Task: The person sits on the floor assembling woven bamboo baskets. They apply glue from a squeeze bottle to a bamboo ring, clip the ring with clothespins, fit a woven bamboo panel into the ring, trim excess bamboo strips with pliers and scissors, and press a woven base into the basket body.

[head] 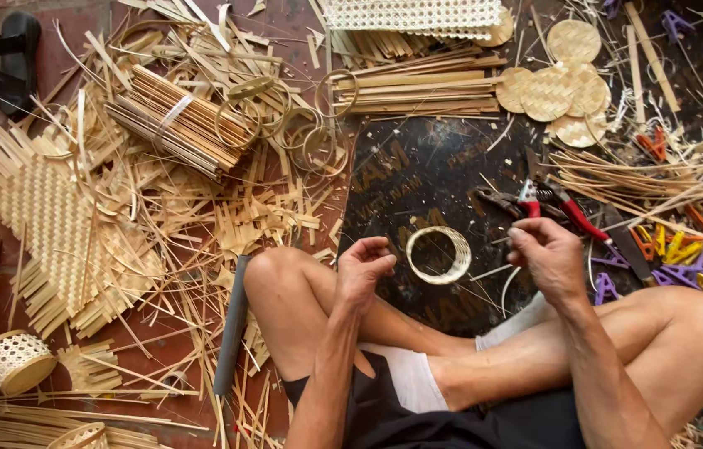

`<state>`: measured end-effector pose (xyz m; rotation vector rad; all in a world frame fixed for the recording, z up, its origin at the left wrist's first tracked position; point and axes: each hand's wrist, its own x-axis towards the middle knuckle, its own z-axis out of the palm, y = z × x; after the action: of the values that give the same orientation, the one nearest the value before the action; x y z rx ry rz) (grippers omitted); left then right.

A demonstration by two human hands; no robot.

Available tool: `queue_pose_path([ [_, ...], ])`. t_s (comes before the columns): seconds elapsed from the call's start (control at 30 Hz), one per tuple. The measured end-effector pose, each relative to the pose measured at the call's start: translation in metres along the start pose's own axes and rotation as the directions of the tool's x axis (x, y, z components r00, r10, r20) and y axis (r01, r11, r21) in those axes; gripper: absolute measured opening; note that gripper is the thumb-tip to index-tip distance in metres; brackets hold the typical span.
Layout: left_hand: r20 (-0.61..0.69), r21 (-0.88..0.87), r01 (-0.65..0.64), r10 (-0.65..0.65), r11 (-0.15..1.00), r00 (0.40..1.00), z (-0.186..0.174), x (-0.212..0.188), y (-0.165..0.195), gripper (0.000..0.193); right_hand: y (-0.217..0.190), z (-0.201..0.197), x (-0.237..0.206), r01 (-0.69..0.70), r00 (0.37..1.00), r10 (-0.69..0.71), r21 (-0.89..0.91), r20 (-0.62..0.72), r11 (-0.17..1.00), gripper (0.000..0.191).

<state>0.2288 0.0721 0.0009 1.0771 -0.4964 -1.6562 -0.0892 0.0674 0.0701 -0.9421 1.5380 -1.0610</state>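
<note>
Hard to tell what, if anything, sits between the fingertips here. The left hand [366, 268] has its fingers curled in with the thumb against them, the right hand [544, 254] is loosely closed too, and I honestly can't tell if either is pinching a thin strip. Between them, on the dark printed mat [426, 170], lies the small pale woven bamboo ring [439, 254], touching neither hand. Just above the right hand are red-handled pruning shears [555, 202], partly hidden by loose slivers. Colourful plastic clips [700, 258] run off the right edge. Left side is a mess: a tied bundle of flat bamboo strips [179, 119], thin bamboo hoops [297, 125], and a half-woven mat [52, 224]. A small woven basket [15, 360] lies tipped, inside not visible.
</note>
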Motion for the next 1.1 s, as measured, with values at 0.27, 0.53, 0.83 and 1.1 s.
queue_pose_path([
  [0.27, -0.109, -0.124, -0.016, 0.003, 0.992, 0.994, -0.012, 0.019, -0.002, 0.03, 0.0, 0.024, 0.036, 0.1, 0.995, -0.094, -0.166, 0.041, 0.981, 0.016],
  [0.53, -0.104, -0.202, 0.042, -0.064, 0.978, 0.992, -0.015, 0.01, 0.006, 0.022, -0.002, 0.042, 0.02, 0.221, 0.967, -0.25, -0.321, -0.052, 0.921, 0.015],
  [0.83, -0.138, -0.063, 0.047, -0.056, 0.997, 0.989, -0.009, -0.002, 0.009, 0.017, 0.006, -0.002, -0.01, 0.451, 0.819, -0.572, -0.659, 0.038, 0.603, 0.016],
  [1.1, -0.121, 0.016, 0.029, -0.027, 0.999, 0.992, 0.001, -0.016, 0.0, 0.015, -0.014, -0.05, 0.135, 0.287, 0.895, -0.446, -0.75, -0.011, 0.595, 0.022],
])
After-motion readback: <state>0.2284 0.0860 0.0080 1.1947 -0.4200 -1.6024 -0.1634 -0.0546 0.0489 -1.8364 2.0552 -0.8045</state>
